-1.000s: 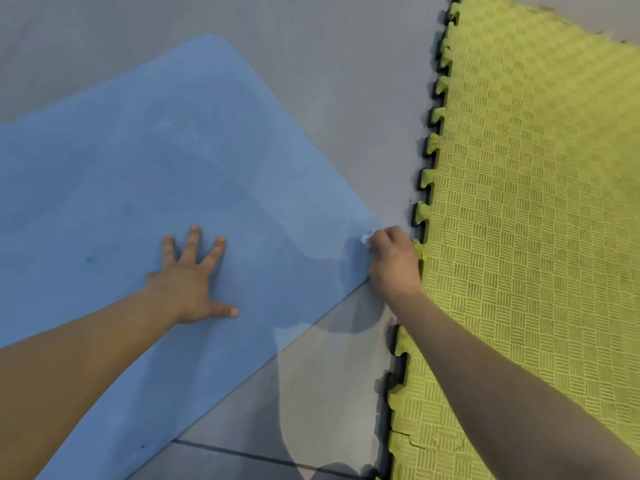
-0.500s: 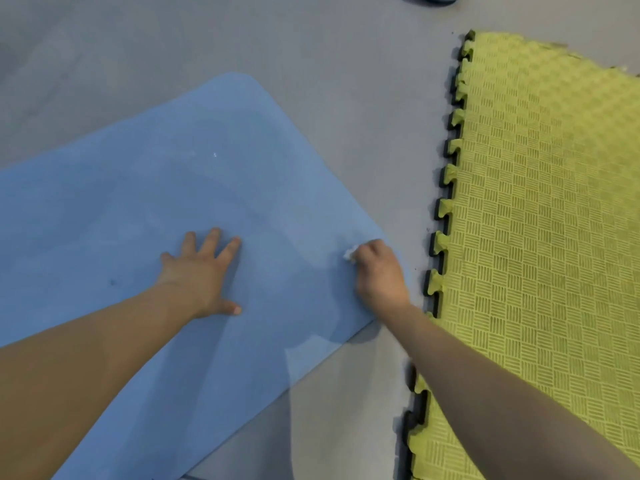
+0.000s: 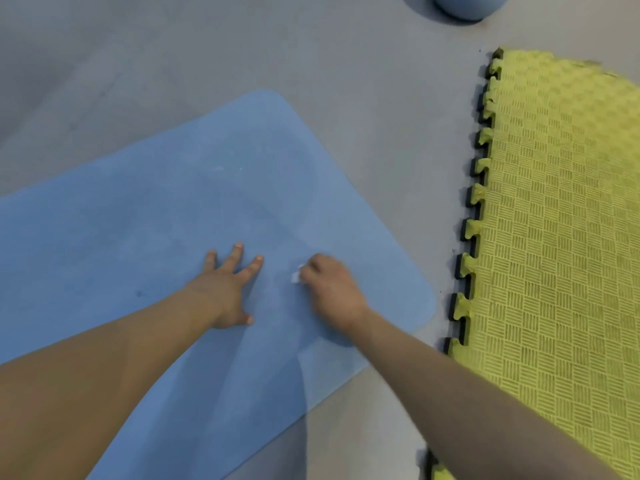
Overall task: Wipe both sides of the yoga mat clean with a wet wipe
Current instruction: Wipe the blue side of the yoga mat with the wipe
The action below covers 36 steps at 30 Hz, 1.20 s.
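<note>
Wipe (image 3: 295,276) under inward-shifted right hand (image 3: 332,292)

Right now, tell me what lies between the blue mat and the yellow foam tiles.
Only bare grey floor separates the blue mat from the yellow foam tiles; the head view shows nothing lying on that strip.

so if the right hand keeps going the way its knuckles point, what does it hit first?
Likely nothing but mat: the right hand, gripping the wet wipe, points up-left across bare yoga mat, passing just beyond the left hand fingertips.
</note>
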Available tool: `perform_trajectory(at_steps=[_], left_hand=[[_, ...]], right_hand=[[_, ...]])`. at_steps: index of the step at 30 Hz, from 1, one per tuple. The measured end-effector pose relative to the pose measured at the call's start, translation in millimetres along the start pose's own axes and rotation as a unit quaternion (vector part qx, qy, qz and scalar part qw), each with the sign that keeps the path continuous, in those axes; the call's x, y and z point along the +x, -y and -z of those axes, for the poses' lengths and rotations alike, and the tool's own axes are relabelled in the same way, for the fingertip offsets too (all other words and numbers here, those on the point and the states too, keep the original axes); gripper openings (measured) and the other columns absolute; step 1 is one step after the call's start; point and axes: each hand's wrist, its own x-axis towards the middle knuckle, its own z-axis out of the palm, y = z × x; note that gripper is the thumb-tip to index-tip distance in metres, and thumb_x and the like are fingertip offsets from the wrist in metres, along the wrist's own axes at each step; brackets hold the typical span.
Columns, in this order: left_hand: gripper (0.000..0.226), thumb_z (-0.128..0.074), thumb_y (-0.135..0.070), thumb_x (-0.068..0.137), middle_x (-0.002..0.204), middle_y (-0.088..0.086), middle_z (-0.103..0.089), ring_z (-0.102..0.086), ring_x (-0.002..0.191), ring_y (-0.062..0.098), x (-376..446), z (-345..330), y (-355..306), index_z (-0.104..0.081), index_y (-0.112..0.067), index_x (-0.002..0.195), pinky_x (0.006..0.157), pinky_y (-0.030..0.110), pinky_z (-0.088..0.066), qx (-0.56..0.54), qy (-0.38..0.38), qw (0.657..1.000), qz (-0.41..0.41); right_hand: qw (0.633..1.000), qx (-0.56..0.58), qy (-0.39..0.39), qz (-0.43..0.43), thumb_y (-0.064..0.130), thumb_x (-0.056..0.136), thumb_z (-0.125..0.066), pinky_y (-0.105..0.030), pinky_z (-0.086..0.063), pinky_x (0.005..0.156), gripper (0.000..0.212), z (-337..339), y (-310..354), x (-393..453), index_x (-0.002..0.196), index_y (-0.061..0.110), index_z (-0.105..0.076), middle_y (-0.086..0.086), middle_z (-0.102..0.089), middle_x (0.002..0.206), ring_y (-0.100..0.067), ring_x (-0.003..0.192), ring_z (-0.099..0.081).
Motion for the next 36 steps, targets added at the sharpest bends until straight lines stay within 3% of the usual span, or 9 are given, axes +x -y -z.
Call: perform_trajectory(at_steps=[4,7,9,15,18,23,27,32,36], left_hand=[[0.115,-0.065,-0.06,0.087,0.161,0.001,0.035,0.015,0.149,0.049,-2,-2,-3,0.027,-0.04,0.152,0.124,0.047,-0.013,-0.001,-0.004,1.0,-0.005],[0.115,-0.066,-0.059,0.088,0.161,0.0,0.036,0.016,0.149,0.05,0,-3,-3,0.027,-0.04,0.152,0.124,0.047,-0.014,-0.012,-0.003,1.0,-0.003],[0.116,-0.068,-0.058,0.087,0.16,-0.002,0.036,0.019,0.148,0.049,2,-5,-1,0.026,-0.042,0.152,0.124,0.048,-0.016,-0.024,-0.006,1.0,-0.006],[0.116,-0.069,-0.057,0.086,0.161,-0.003,0.035,0.02,0.149,0.047,-2,-4,0,0.024,-0.042,0.153,0.124,0.044,-0.013,-0.037,-0.013,0.999,-0.013],[0.115,-0.069,-0.058,0.086,0.161,0.0,0.034,0.019,0.148,0.048,-1,-4,0,0.023,-0.041,0.154,0.125,0.045,-0.009,-0.03,-0.024,0.999,-0.014],[0.115,-0.07,-0.057,0.086,0.162,-0.001,0.033,0.018,0.149,0.048,-2,-4,-2,0.022,-0.042,0.154,0.125,0.044,-0.012,-0.032,-0.031,0.999,-0.011],[0.115,-0.07,-0.056,0.086,0.162,-0.003,0.033,0.018,0.149,0.047,-4,-3,-2,0.022,-0.043,0.154,0.124,0.045,-0.015,-0.038,-0.03,0.999,-0.009],[0.116,-0.071,-0.055,0.086,0.163,0.002,0.031,0.017,0.15,0.046,-11,1,-3,0.021,-0.04,0.154,0.124,0.044,-0.005,-0.032,-0.034,0.999,-0.008],[0.112,-0.068,-0.058,0.087,0.163,0.008,0.029,0.013,0.151,0.046,-13,5,-5,0.018,-0.036,0.156,0.123,0.042,0.003,-0.005,-0.047,0.999,-0.015]], right_hand=[[0.969,-0.035,-0.137,-0.205,0.0,0.076,-0.052,-0.036,-0.043,0.063,0.016,40,-83,10,0.084,0.004,-0.064,-0.019,-0.055,0.084,-0.038,0.068,-0.056],[0.95,-0.025,-0.176,-0.258,-0.004,0.072,-0.049,-0.036,-0.042,0.058,0.017,30,-70,21,0.081,0.003,-0.063,-0.02,-0.054,0.081,-0.038,0.063,-0.054],[0.959,0.007,-0.178,-0.219,0.001,0.073,-0.051,-0.039,-0.044,0.063,0.019,4,-32,24,0.085,0.005,-0.065,-0.019,-0.056,0.082,-0.037,0.069,-0.056],[0.998,0.035,0.0,0.048,0.006,0.076,-0.059,-0.035,-0.041,0.065,0.02,-30,46,29,0.095,0.008,-0.065,-0.015,-0.054,0.084,-0.033,0.071,-0.053],[0.998,-0.033,-0.02,-0.052,0.008,0.081,-0.052,-0.035,-0.042,0.072,0.019,10,-24,44,0.095,0.008,-0.065,-0.018,-0.057,0.091,-0.035,0.082,-0.056],[0.967,-0.055,-0.106,-0.225,0.001,0.073,-0.052,-0.041,-0.047,0.065,0.022,42,-88,55,0.09,0.002,-0.066,-0.023,-0.054,0.086,-0.042,0.07,-0.056],[0.979,0.03,-0.12,-0.159,0.009,0.074,-0.048,-0.038,-0.048,0.061,0.023,-4,-15,59,0.085,0.004,-0.067,-0.02,-0.057,0.081,-0.038,0.067,-0.058],[0.999,0.022,0.01,0.046,0.014,0.079,-0.048,-0.038,-0.043,0.058,0.016,-25,28,76,0.08,0.007,-0.062,-0.017,-0.054,0.077,-0.036,0.064,-0.055],[0.989,-0.023,-0.015,-0.148,0.012,0.079,-0.053,-0.035,-0.044,0.07,0.018,22,-50,95,0.09,0.005,-0.065,-0.019,-0.056,0.089,-0.039,0.082,-0.058]])
